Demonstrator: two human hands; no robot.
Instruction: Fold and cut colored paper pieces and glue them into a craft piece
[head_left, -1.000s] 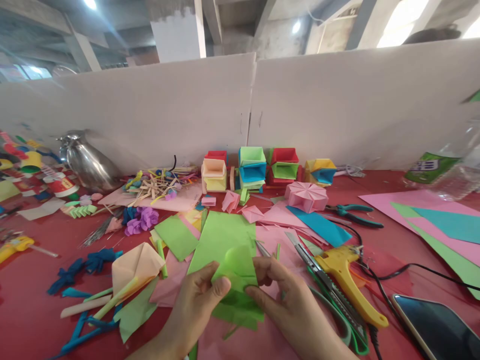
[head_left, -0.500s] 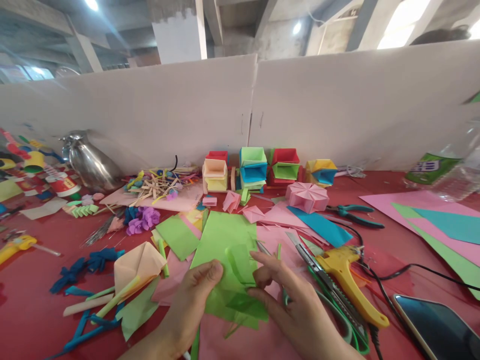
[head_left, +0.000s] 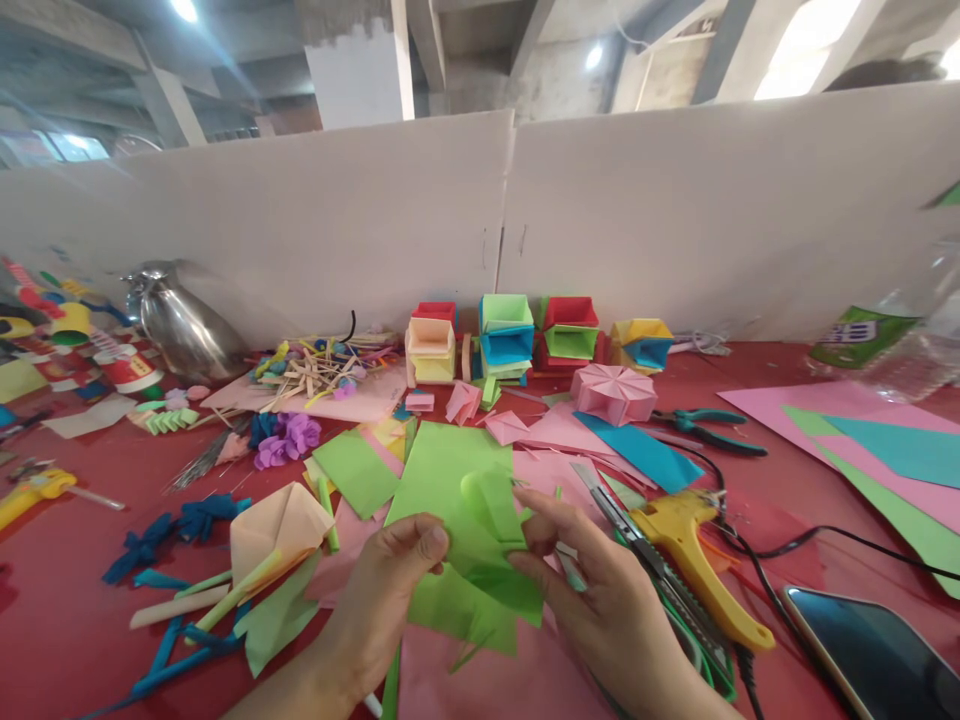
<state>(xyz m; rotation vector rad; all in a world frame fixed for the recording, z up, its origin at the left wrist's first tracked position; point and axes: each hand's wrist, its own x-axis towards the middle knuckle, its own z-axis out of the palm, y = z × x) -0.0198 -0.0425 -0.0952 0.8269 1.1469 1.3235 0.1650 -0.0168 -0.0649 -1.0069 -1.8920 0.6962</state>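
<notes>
Between my two hands is a piece of green paper (head_left: 491,535), partly curled, its upper part bent over. My left hand (head_left: 390,590) pinches its left edge between thumb and fingers. At its right edge, my right hand (head_left: 592,590) grips it with thumb and fingertips. Under it lies a larger green sheet (head_left: 442,460) on top of pink paper (head_left: 480,690). Just right of my right hand are a utility knife (head_left: 645,550) and a yellow glue gun (head_left: 697,570). A folded peach paper piece (head_left: 277,530) lies left of my left hand.
Folded paper boxes (head_left: 506,330) stand at the back before a white partition (head_left: 660,200). A pink folded octagon (head_left: 615,393), pliers (head_left: 712,430) and a blue sheet (head_left: 637,450) lie behind my hands. A phone (head_left: 870,650) and a black cable (head_left: 832,535) are at right, a steel jug (head_left: 184,320) at left.
The green paper has shifted slightly right and its upper part now bulges and curls more. My right hand has moved a little to the right with it; my left hand has barely moved.
</notes>
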